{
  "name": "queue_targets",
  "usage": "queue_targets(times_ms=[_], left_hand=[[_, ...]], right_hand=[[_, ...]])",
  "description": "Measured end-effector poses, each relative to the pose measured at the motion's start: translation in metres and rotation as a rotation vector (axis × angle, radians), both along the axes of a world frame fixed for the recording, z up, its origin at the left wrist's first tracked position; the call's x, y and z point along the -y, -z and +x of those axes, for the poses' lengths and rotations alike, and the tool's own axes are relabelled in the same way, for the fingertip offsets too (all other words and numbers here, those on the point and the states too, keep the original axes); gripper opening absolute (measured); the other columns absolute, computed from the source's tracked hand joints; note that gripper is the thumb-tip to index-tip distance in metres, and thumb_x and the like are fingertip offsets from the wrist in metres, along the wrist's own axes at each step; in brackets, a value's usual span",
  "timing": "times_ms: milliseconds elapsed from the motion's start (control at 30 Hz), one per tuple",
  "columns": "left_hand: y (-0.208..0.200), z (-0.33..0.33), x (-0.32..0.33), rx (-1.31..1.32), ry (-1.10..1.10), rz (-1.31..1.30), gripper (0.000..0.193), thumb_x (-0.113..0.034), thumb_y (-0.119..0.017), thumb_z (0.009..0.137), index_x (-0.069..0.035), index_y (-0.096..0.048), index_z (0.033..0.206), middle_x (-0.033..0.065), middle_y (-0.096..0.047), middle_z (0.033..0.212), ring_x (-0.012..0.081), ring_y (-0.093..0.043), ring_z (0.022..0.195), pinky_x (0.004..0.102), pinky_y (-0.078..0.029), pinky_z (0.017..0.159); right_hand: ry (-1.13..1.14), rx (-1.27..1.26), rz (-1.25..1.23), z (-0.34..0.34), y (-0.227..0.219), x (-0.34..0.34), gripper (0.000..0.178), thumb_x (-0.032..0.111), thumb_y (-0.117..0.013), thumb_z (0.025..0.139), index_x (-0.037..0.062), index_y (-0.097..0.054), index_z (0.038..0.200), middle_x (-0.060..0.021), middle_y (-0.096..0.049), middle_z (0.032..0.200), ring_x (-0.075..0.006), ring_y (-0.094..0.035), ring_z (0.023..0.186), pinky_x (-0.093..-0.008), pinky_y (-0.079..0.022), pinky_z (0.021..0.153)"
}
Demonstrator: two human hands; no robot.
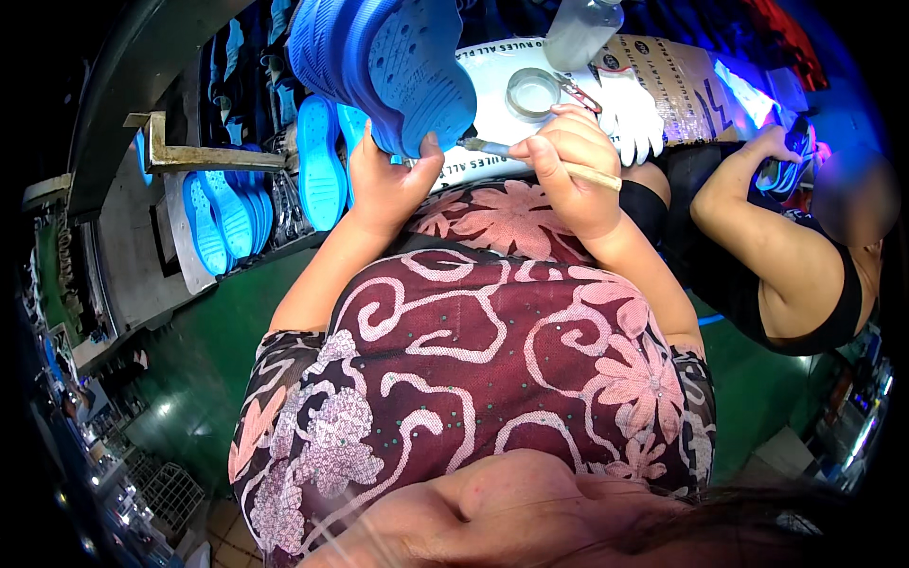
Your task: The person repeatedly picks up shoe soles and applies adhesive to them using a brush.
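My left hand (393,185) grips the lower end of a blue shoe sole (421,76), its thumb on the dotted inner face. The sole stands tilted up, and its thick ridged side shows at the left. In my right hand (578,180) is a slim brush (497,148) with a pale handle. Its dark tip points left, close to the sole's lower edge; whether they touch I cannot tell. Beyond my right hand sits a small round glass dish (533,95), with a red-handled tool (579,95) beside it.
Lighter blue soles (322,161) and another row of them (222,222) stand at the left by a metal bracket (213,158). A clear bottle (582,33) and a white glove (632,118) lie beyond the dish. At the right, a co-worker's hand (772,147) holds a blue piece.
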State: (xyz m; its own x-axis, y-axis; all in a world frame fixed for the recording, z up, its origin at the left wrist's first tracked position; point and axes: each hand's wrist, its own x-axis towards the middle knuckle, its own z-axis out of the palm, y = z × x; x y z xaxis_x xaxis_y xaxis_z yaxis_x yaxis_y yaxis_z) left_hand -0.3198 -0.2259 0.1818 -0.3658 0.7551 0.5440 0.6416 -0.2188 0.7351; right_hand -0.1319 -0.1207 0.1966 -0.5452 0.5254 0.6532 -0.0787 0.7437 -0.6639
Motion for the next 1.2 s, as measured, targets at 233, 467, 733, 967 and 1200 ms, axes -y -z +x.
queue_targets(times_ms=[233, 467, 733, 967, 1200], left_hand=[[-0.003, 0.002, -0.003, -0.14, 0.033, 0.001, 0.032, 0.001, -0.064, 0.069, 0.001, -0.053, 0.099, 0.0112, -0.062, 0.081, 0.018, -0.062, 0.069, 0.0269, -0.048, 0.064], [0.002, -0.003, -0.001, -0.085, 0.032, 0.026, 0.033, 0.0, -0.064, 0.068, 0.001, -0.053, 0.099, 0.0114, -0.063, 0.082, 0.0178, -0.063, 0.071, 0.0274, -0.049, 0.065], [-0.002, -0.003, -0.007, 0.001, -0.011, -0.046, 0.033, -0.001, -0.065, 0.068, 0.002, -0.053, 0.099, 0.012, -0.063, 0.083, 0.0157, -0.062, 0.072, 0.0265, -0.049, 0.066], [-0.051, -0.011, -0.01, 0.223, 0.057, -0.106, 0.046, -0.006, -0.067, 0.072, 0.003, -0.045, 0.111, 0.0116, -0.06, 0.096, 0.0164, -0.061, 0.078, 0.0282, -0.048, 0.074], [-0.121, -0.008, -0.019, 0.711, 0.546, -0.434, 0.077, -0.025, -0.07, 0.066, 0.007, -0.033, 0.125, 0.0147, -0.059, 0.099, 0.0153, -0.061, 0.068, 0.0214, -0.047, 0.041]], right_hand=[[0.008, -0.008, 0.054, -0.002, 0.004, 0.001, 0.02, 0.016, -0.059, 0.08, 0.0057, -0.062, 0.062, -0.0043, -0.055, 0.057, -0.022, -0.052, 0.056, -0.0335, -0.04, 0.071], [0.049, -0.097, -0.077, 0.001, 0.003, 0.001, 0.021, 0.015, -0.058, 0.081, 0.0053, -0.062, 0.063, -0.0049, -0.056, 0.057, -0.0221, -0.052, 0.057, -0.0321, -0.04, 0.071], [0.08, -0.043, -0.023, 0.007, 0.004, -0.006, 0.022, 0.012, -0.057, 0.083, 0.0039, -0.062, 0.064, -0.0064, -0.058, 0.058, -0.0218, -0.051, 0.055, -0.0311, -0.039, 0.067], [0.211, -0.112, -0.316, 0.036, 0.009, -0.003, 0.032, 0.016, -0.045, 0.091, -0.0031, -0.059, 0.069, -0.0089, -0.061, 0.066, -0.0173, -0.057, 0.066, -0.0331, -0.041, 0.083], [0.306, -0.177, -0.481, 0.048, 0.033, 0.005, 0.036, 0.019, -0.042, 0.094, -0.0043, -0.058, 0.072, -0.0083, -0.059, 0.068, -0.0133, -0.055, 0.063, -0.0247, -0.044, 0.06]])
